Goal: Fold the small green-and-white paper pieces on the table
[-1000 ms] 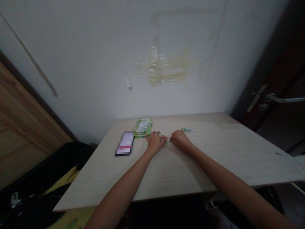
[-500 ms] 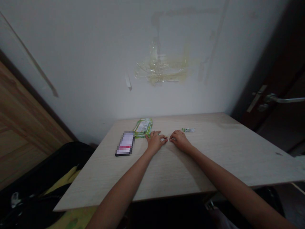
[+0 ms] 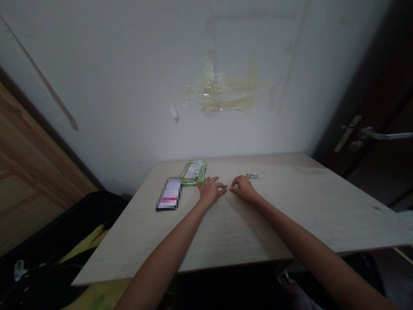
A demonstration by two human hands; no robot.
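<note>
Head view: find the green-and-white plastic packets (image 3: 193, 171) flat on the wood-grain tabletop (image 3: 232, 232), beyond the left hand (image 3: 209, 193) and beside the phone (image 3: 169, 193). Judge as light, soft and flexible, probably slippery, and easily creased rather than brittle. Grip by a near corner or edge with light pressure. Find the small green-and-white wrapper strip (image 3: 255, 176) just beyond the right hand (image 3: 244, 189); judge as very light and thin, best pinched at one end. Note left thumb and index tips in a narrow pinch, with other fingers spread near the packets' edge; cannot confirm contact. Note right fingers curled, with a narrow pinch facing the left one. Cannot tell full closure or any small item in either pinch.
</note>
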